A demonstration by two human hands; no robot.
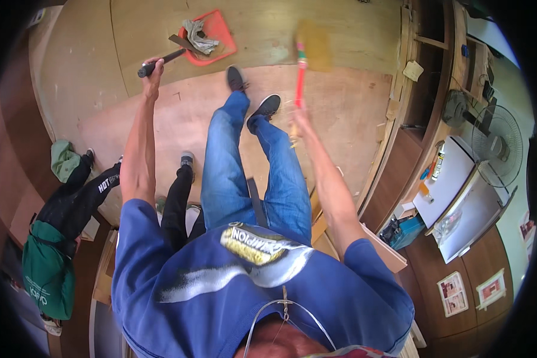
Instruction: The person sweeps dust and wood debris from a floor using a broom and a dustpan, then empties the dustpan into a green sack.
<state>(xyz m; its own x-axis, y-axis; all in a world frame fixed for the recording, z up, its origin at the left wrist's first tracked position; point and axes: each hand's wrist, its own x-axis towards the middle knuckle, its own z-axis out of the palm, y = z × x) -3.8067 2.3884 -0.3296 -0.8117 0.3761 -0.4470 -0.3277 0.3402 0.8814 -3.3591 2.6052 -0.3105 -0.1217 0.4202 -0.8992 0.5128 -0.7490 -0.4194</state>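
On the far L a co-worker (49,262) in a green top & dark trousers is bending over, w/ a pale green cloth (68,160) showing nr a dark shoe. Next, the person's L hand (153,71) is holding out a red dustpan (224,42), fingers clamped on its black handle (173,56). The pan is sitting just ahead of the feet, over the plywood flooring (179,113), & is carrying a crumpled greyish rag (198,37) plus a brown strip (184,44). The shoes (267,105) are standing a bit apart, L one further fwd. To their R, the R hand (301,119) is gripping a broom (299,83) by its red handle, fingers closed round it; yellowish bristles are blurring at the top end, well apart from the pan. Far R, a sealant tube (438,165) is lying on a white panel (447,185), a teal box (409,231) is sitting nr it, & a fan (501,140) is standing behind.
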